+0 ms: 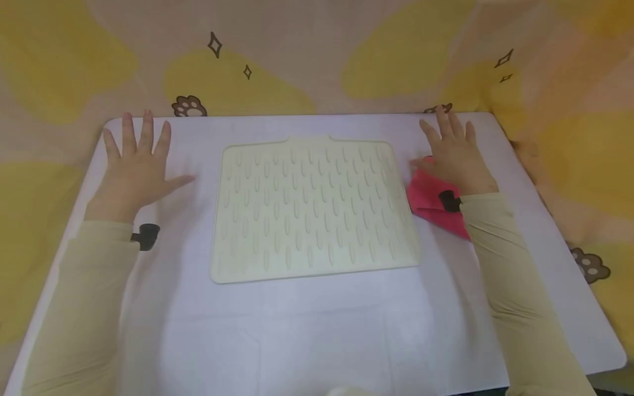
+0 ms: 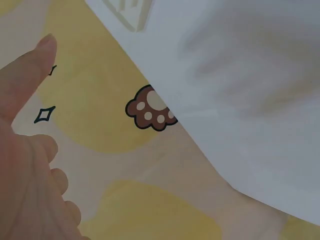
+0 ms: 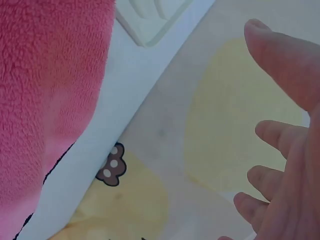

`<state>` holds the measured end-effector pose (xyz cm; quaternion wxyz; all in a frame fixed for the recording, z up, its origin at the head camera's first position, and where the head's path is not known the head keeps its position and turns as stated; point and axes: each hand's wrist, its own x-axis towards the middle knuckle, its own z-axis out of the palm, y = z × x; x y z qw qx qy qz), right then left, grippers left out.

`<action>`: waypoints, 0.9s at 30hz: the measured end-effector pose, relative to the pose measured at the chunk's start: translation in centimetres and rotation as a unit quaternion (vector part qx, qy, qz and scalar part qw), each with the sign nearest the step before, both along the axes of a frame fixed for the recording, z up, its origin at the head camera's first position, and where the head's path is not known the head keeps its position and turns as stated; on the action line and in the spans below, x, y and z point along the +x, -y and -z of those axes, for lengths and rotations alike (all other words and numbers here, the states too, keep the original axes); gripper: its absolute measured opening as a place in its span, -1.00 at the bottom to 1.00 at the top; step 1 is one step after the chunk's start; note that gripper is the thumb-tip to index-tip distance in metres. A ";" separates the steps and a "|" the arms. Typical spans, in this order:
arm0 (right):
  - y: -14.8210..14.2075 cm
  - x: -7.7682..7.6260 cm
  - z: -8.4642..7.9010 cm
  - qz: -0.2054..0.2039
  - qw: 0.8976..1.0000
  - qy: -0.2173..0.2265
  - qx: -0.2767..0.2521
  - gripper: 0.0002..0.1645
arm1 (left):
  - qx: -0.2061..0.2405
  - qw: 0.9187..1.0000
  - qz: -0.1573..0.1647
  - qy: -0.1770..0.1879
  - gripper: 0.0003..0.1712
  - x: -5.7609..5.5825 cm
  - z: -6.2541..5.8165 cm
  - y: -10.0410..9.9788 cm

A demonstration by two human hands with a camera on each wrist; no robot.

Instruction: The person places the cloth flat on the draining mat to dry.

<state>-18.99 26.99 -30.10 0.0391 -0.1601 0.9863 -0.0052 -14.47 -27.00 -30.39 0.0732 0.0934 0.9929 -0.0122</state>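
Note:
A cream ridged mat with a tab at its far edge lies flat in the middle of the white table. My left hand, fingers spread, is over the table's far left corner and holds nothing. Toward the far right, my right hand is also spread and empty, just above a folded pink cloth. That cloth has a fluffy surface and dark edging in the right wrist view, and part of it is hidden under the hand and sleeve. Its left side meets the mat's right edge in the head view.
The white tabletop has rounded corners and faint crease lines. Behind it hangs a yellow and beige patterned fabric with paw prints and stars, which also shows along both sides. Each wrist carries a small black camera mount.

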 end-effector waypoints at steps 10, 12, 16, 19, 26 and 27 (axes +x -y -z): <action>0.3 0.2 0.8 -0.025 0.999 -0.030 0.020 -0.08 | -0.023 0.999 0.020 -0.021 0.11 1.4 2.2 -0.8; 0.3 0.3 0.9 -0.030 0.999 -0.033 0.025 -0.10 | -0.017 0.999 0.019 -0.021 0.10 1.8 2.9 -1.1; 0.2 0.5 1.3 -0.021 0.999 -0.015 0.021 -0.12 | 0.009 1.000 0.004 0.000 0.09 2.7 3.9 -1.8; 0.0 0.8 1.7 -0.002 1.000 -0.006 0.008 -0.13 | 0.047 0.998 -0.016 0.036 0.10 3.3 4.3 -2.7; -1.0 2.2 2.9 0.023 0.999 -0.003 -0.040 -0.18 | 0.097 0.992 -0.025 0.074 0.07 4.8 5.2 -4.4; -1.2 2.4 3.1 0.029 0.998 0.003 -0.052 -0.19 | 0.095 0.993 -0.022 0.070 0.06 5.0 5.4 -4.5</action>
